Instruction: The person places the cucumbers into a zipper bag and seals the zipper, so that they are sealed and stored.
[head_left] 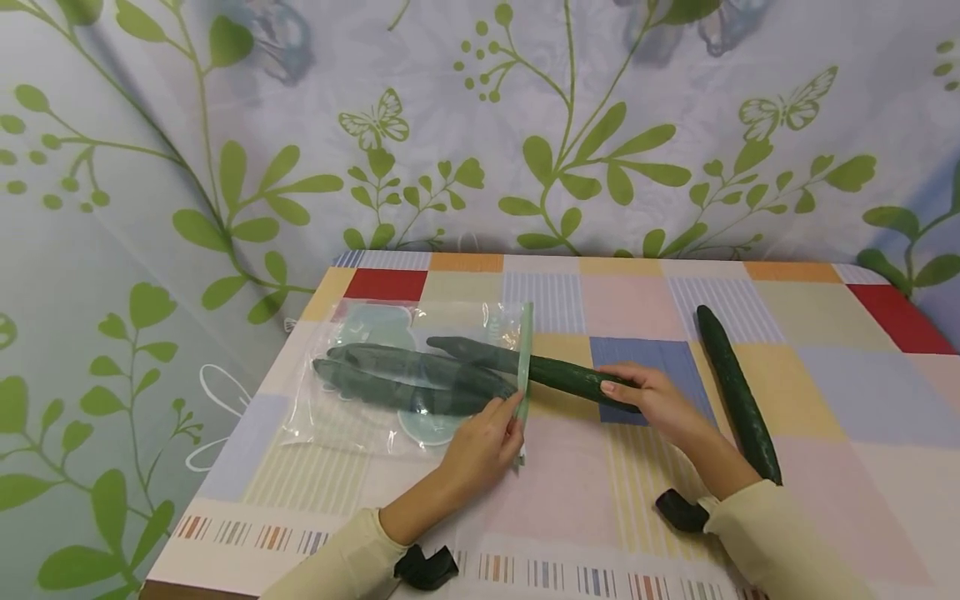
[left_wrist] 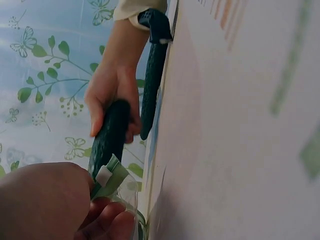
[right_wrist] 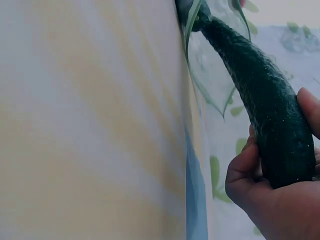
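A clear plastic zip bag [head_left: 300,421] with a green edge lies on the table, its mouth facing right. Inside it are two cucumbers [head_left: 405,379], lying side by side. My left hand [head_left: 483,442] pinches the bag's green edge at the near side of the mouth. With my right hand [head_left: 660,400] I grip the near end of another cucumber [head_left: 570,377], whose far half is inside the bag. In the right wrist view, the fingers and thumb curl round that cucumber [right_wrist: 270,100]. One more cucumber [head_left: 738,392] lies on the table, right of my right hand.
A patchwork-patterned cloth [head_left: 862,483] covers the table. Behind it hangs a curtain [head_left: 450,200] printed with leaves and butterflies. Black straps [head_left: 427,568] sit at both wrists. The table's left edge runs beside the bag.
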